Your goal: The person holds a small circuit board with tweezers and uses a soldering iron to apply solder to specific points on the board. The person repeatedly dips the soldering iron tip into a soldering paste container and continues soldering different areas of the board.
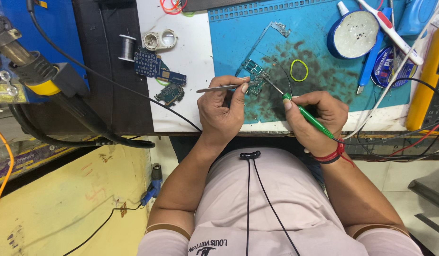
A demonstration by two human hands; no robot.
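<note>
From my head camera, my left hand (pixel 223 110) pinched metal tweezers (pixel 224 87), their tips pressing the small green circuit board (pixel 254 76) down on the stained blue mat (pixel 324 71) so it lay steady. My right hand (pixel 317 118), fingers closed around the green-handled soldering iron (pixel 307 116), slanted its tip onto the board from the right.

At the far right of my bench, a round blue tin (pixel 388 66) with a printed label lies on the blue mat (pixel 324 95), partly under a blue-handled tool. At the left edge, a small yellow label (pixel 6 93) sits on blue equipment.
</note>
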